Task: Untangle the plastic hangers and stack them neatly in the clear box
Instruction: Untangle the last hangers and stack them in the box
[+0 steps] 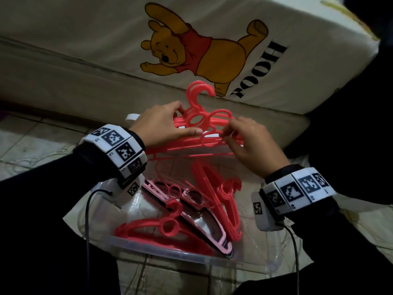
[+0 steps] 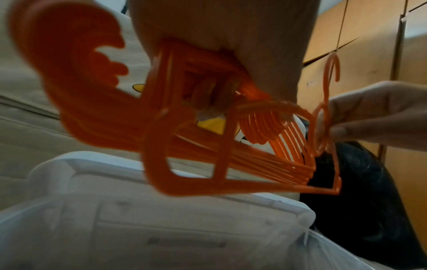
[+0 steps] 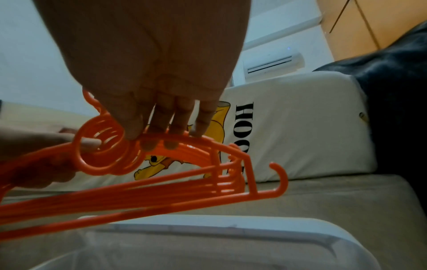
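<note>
A bunch of several red-orange plastic hangers hangs in the air above the clear box. My left hand grips the bunch at its left shoulder, thumb under, fingers over the top. My right hand pinches the right shoulder of the bunch with its fingertips. The wrist views show the same bunch fanned out, hooks pointing away. Inside the box lie more red hangers and a few pink hangers, crossing one another.
A cream mattress with a yellow bear print lies just behind the box. A tiled floor shows at the left. Dark fabric fills the right side. A wooden wardrobe stands behind.
</note>
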`<state>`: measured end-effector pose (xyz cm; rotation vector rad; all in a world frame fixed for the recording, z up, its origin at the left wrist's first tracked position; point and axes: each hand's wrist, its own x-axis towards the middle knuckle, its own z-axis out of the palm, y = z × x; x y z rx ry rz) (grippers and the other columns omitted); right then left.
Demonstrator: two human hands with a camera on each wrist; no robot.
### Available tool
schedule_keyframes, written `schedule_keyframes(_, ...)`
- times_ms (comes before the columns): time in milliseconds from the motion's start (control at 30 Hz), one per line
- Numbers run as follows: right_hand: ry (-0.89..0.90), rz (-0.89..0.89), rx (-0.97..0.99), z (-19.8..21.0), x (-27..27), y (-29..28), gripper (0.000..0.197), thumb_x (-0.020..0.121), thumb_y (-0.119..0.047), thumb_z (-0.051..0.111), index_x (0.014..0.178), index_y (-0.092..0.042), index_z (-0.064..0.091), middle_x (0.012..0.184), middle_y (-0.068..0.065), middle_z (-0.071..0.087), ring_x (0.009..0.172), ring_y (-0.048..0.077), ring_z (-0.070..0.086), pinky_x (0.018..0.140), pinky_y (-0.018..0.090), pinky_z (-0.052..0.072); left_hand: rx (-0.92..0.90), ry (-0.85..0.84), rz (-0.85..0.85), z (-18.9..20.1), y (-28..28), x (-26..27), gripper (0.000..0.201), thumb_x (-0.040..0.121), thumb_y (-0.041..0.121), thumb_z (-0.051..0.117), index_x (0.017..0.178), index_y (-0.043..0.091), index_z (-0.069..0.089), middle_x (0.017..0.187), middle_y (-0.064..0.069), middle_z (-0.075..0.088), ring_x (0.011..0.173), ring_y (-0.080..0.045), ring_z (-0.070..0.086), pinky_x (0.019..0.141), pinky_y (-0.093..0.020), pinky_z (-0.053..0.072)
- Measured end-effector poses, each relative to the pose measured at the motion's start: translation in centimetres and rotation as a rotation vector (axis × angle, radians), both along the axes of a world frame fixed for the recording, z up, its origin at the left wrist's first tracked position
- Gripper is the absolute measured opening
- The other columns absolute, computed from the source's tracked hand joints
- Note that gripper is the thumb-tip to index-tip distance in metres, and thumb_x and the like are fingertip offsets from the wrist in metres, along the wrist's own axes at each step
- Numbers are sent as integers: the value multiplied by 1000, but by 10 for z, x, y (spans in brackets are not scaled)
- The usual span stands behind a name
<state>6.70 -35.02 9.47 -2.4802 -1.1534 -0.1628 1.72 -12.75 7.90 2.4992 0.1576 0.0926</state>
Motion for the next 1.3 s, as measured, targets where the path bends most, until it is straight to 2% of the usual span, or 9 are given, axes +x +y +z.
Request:
schedule_keyframes(300,-114,-58,-69,-2,-4,3,11,87,-15,59,96,-11,64,94,6,59,91,25,55,74,35,41,9,36,-48,-6,-8,0,83,41,95,40,99,36,47,88,7,62,83,-17,61,74,-33,48)
schedule_keyframes(467,-123,-70,16,-6,-8,12,12,88,-15,59,97,-10,64,95,5,60,90,23,56,72,35,43,22,32,-67,-9,-13,0,70,59,90,34,99,35,49,87,4,64,80,-17,61,74,-34,49)
schedule_keyframes(567,-107,-104,50,-8,-6,11,11,87,-15,60,96,-10,63,93,5,60,89,22,56,72,34,45,22,40,-92,-10,-13,0,65,63,86,47,103,35,51,89,6,66,80,-13,62,75,-33,50)
schedule_keyframes(767,-27,-67,-111,-12,7,2,52,82,-24,68,128,-12,48,123,6,51,119,20,43,97,27,35,64,50,-105,-12,-10,2,66,64,72,62,113,30,52,98,5,64,86,-15,59,76,-32,48)
schedule_keyframes(900,11,-100,-230,-26,12,2,62,84,-6,57,141,-9,33,139,10,42,136,23,31,110,28,23,27,83,-161,-10,-11,3,57,66,44,80,111,29,49,90,8,60,84,-15,59,68,-26,42)
schedule_keyframes(967,-6,-119,-254,-34,12,5,56,86,-5,53,139,-10,36,133,11,49,128,25,41,103,31,30,33,98,-200,-11,-13,3,47,73,27,75,111,28,49,88,6,63,82,-17,60,64,-25,38)
schedule_keyframes(1067,-32,-154,-320,-38,11,8,33,90,-14,49,123,-14,48,114,10,61,104,32,57,76,38,41,43,103,-225,-13,-14,1,37,82,27,64,117,26,51,92,4,64,83,-17,58,64,-27,38)
schedule_keyframes(1133,-74,-171,-396,-39,10,10,20,91,-15,46,110,-12,50,104,12,64,94,35,61,64,36,35,148,98,-239,-12,-13,0,33,84,26,59,116,25,52,91,3,62,80,-18,55,60,-27,36)
schedule_keyframes(1300,-84,-143,-415,-45,11,17,16,92,-14,43,107,-9,48,99,13,64,92,37,61,64,35,29,394,4,-294,-10,-5,0,23,86,25,50,108,20,49,104,-4,64,92,-29,59,76,-39,47)
